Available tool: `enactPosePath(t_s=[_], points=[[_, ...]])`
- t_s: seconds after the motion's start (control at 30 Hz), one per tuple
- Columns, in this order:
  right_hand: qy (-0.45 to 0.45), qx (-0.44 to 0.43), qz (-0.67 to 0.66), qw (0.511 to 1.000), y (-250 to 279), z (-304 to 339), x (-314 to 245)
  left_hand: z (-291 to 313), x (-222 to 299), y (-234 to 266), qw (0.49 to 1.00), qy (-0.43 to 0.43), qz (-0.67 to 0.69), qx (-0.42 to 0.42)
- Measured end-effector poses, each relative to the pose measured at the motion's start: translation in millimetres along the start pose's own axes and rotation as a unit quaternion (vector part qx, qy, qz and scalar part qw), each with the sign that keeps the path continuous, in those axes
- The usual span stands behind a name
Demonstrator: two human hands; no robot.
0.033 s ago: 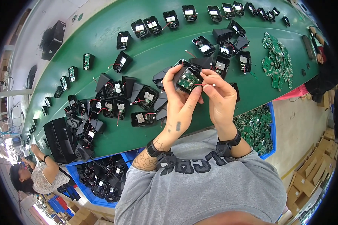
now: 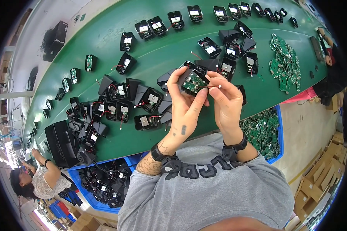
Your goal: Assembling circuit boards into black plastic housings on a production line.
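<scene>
In my left hand (image 2: 183,106) is a black plastic housing, gripped between thumb and fingers, with a green circuit board (image 2: 194,82) lying in its open face. My right hand (image 2: 226,102) is closed at the housing's right edge. Its thumb and fingertips pinch around a thin red wire (image 2: 205,87) whose small white plug (image 2: 219,87) shows by the fingers. Just behind and to the left of my hands, more open black housings (image 2: 152,99) lie on the green table (image 2: 158,69), several with red wires hanging out.
Housings (image 2: 175,20) line the far edge. Loose green boards (image 2: 284,63) are heaped at the right. Blue bins of boards (image 2: 280,133) and black parts (image 2: 79,184) stand below the near edge. A co-worker (image 2: 52,181) sits at the left; another person's hand (image 2: 328,59) is far right.
</scene>
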State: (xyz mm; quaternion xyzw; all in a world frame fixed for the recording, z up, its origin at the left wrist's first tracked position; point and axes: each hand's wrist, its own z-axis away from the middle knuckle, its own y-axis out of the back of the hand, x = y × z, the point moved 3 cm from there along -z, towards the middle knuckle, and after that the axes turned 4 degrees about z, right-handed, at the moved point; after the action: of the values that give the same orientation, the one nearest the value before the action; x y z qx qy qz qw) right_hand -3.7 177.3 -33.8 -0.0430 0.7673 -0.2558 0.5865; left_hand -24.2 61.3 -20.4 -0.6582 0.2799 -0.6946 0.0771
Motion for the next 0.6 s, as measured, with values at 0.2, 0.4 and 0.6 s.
enactPosePath(t_s=[0.2,0.4,0.6], points=[[0.033,0.000,0.015,0.999,-5.0,0.8,-1.6,-0.4,6.6,-3.4,1.000,-0.010,0.002,0.019],[0.189,-0.020,0.263,0.946,-8.5,-1.3,-22.6,1.6,8.0,3.4,0.991,0.119,0.065,-0.008],[0.198,-0.159,0.382,0.889,-14.7,-11.1,-39.8,2.9,24.0,22.6,0.979,0.192,0.065,-0.017]])
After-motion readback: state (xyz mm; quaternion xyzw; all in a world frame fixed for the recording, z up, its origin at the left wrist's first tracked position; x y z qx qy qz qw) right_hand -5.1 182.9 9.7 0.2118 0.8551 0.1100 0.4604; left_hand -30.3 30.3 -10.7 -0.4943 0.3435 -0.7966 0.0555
